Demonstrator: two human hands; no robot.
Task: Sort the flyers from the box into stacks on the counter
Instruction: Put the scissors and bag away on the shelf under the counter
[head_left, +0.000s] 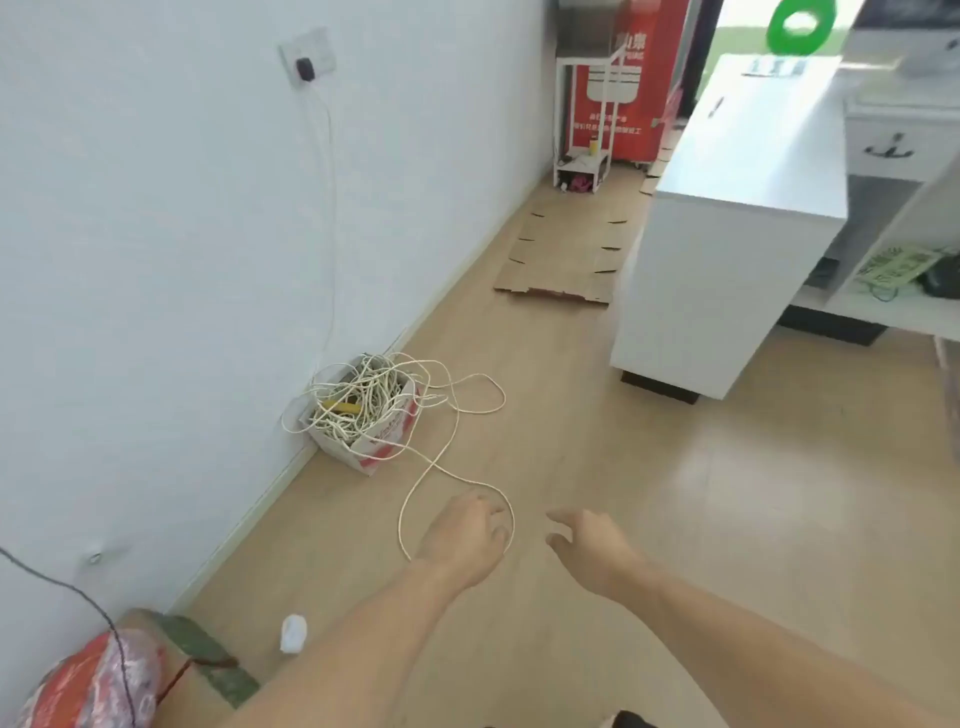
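Observation:
My left hand (462, 540) and my right hand (592, 545) hang out in front of me above the wooden floor, both empty with loosely curled fingers. The white counter (748, 156) stands ahead on the right, with a dark pen on its top. A small cardboard box (374, 436) sits against the left wall, stuffed with tangled white cord that spills onto the floor. I see no flyers in it. A green printed sheet (893, 265) lies on a lower shelf behind the counter.
Flattened cardboard (566, 260) covers the floor between wall and counter. A red machine (628, 83) and a white rack (582, 161) stand at the far end. A red sack (88, 686) lies bottom left, with a crumpled white scrap (293, 634) nearby.

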